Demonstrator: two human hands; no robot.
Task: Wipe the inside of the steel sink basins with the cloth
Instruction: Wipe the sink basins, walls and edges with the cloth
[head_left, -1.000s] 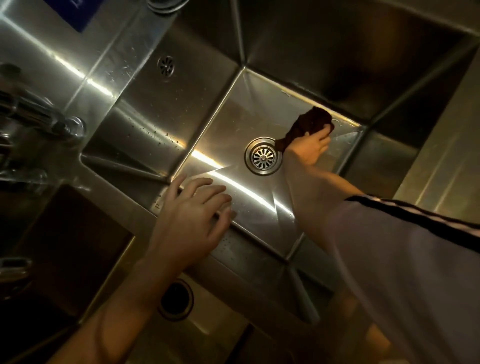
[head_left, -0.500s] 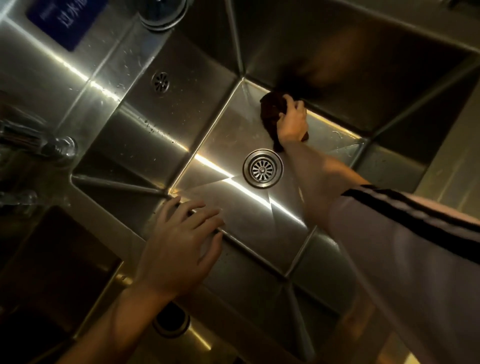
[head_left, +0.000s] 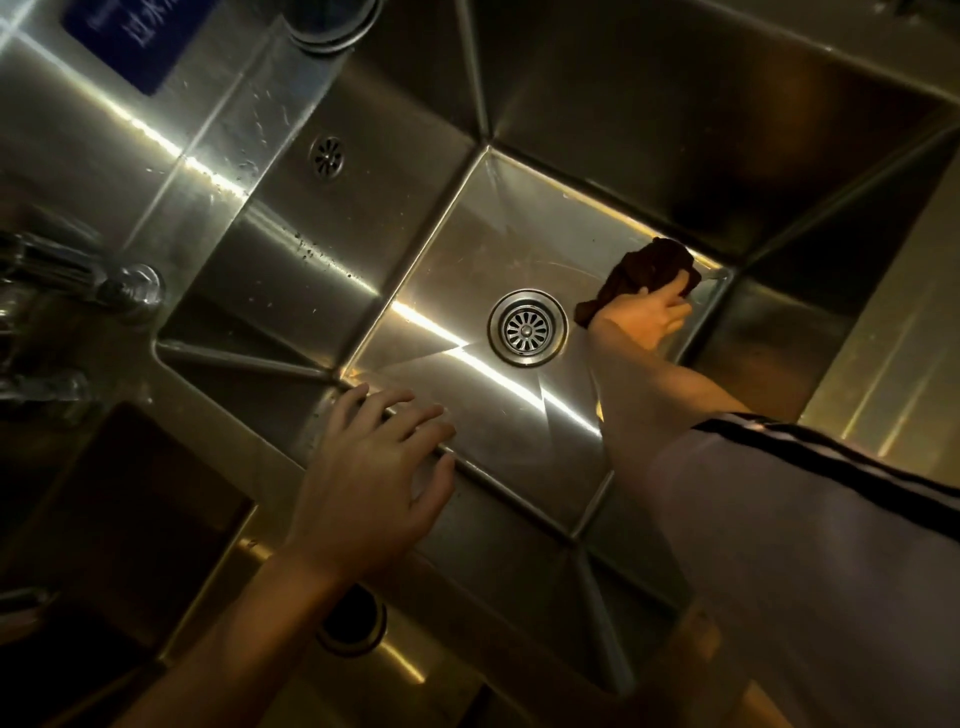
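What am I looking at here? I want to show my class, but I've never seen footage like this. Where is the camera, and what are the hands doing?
No machine here: a person wears a camera on the head, looking down at their own two hands. Below is a steel sink basin with a round drain strainer in its floor. The right hand presses a dark cloth against the basin floor near the far right corner. The left hand holds nothing; its fingers are spread at the basin's near edge. A tap shows at the left.

Blue sign (head_left: 136, 39): txt illegible.
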